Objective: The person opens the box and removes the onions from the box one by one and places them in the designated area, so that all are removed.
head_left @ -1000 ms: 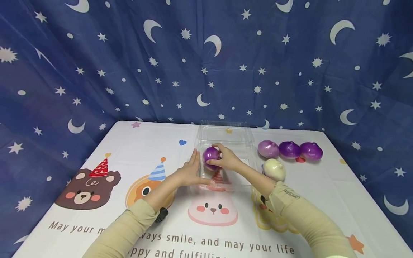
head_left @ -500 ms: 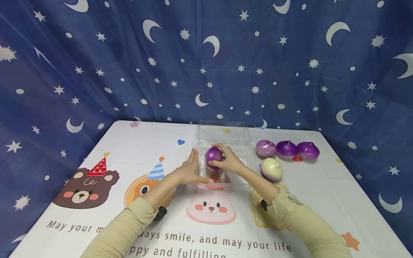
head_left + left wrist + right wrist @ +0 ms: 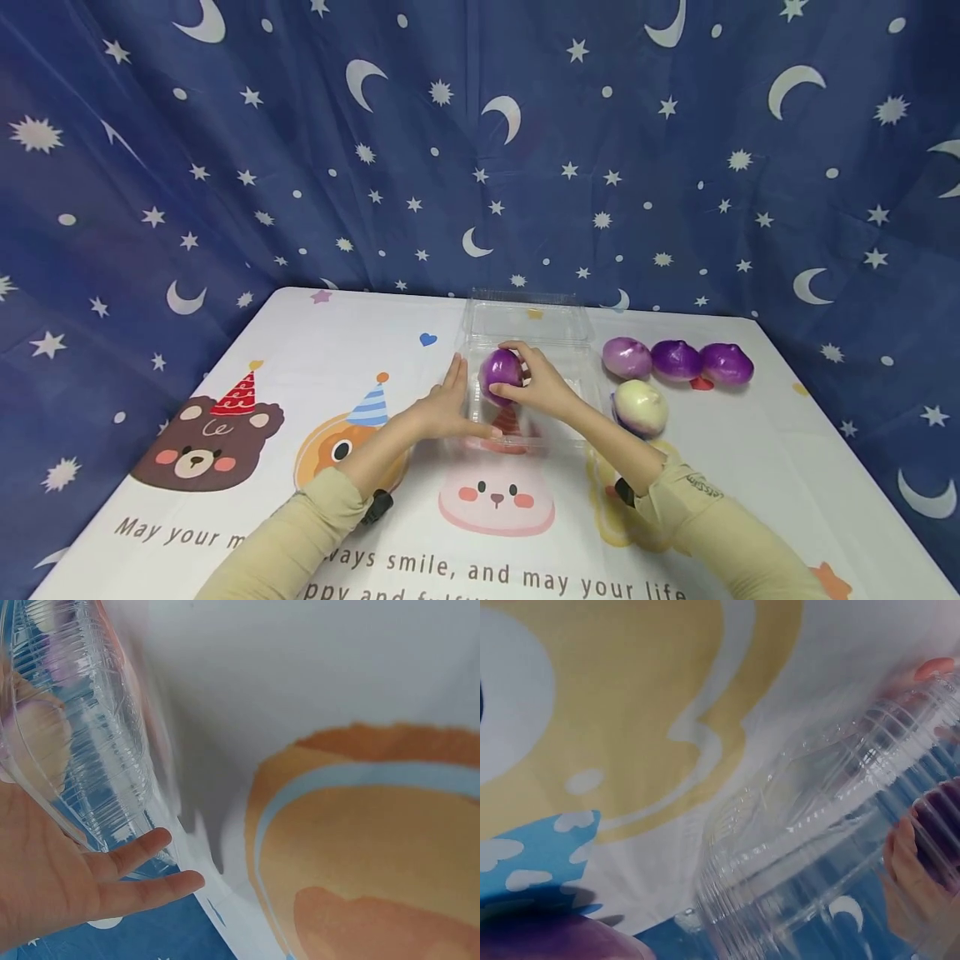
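Observation:
A clear plastic clamshell box [image 3: 566,421] lies with its lid folded back on the printed tablecloth. My right hand [image 3: 547,387] grips a glossy purple onion [image 3: 498,373] inside the box's left part, thumb in front and fingers over the far side. Through the box wall, the right wrist view shows that onion [image 3: 943,836] as a dark purple shape. My left hand [image 3: 442,408] rests at the box's front left corner, fingers straight along the left side and thumb along the front edge. In the left wrist view, two straight fingers of the left hand [image 3: 45,877] reach past the ribbed wall.
Right of the box, three purple onions sit in a row: a paler one [image 3: 627,357], a dark one [image 3: 677,360] and another dark one [image 3: 727,364]. A whitish onion with a purple underside [image 3: 642,407] lies in front of them. A blue star-patterned curtain [image 3: 480,150] hangs behind the table.
The purple onion and the right hand have shifted slightly right within the box. The left hand keeps its place at the corner. The head view has tilted a little.

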A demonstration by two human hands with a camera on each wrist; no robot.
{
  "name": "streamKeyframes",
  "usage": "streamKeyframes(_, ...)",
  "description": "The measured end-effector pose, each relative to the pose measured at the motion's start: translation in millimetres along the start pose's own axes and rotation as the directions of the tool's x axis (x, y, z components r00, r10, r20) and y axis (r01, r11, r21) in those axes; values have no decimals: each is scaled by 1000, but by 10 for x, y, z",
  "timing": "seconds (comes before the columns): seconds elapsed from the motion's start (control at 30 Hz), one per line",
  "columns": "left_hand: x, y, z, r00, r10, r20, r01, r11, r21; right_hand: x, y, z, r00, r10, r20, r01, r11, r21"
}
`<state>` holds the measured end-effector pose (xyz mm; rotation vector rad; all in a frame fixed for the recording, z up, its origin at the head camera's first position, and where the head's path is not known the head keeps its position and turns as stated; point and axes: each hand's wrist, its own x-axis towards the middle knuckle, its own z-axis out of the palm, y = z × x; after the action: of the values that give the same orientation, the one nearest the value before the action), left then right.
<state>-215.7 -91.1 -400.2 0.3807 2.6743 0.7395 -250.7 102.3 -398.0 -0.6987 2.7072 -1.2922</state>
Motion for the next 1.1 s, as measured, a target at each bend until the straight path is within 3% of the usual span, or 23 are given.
streamKeyframes(0.4, 14, -7, 36, 1000, -13, -3, 13, 1000, 4, -109, -30, -123, 999, -41, -25, 44, 992, 122)
streamKeyframes(0.73, 17, -9, 29, 1000, -30, 5, 30, 1000, 7, -207, -91, -296, 999, 25, -29, -18, 979, 202)
streamKeyframes(1.1, 23, -17, 39, 1000, -23, 5, 23, 1000, 1, -297, -44, -523, 999, 3, -42, 7, 972, 235)
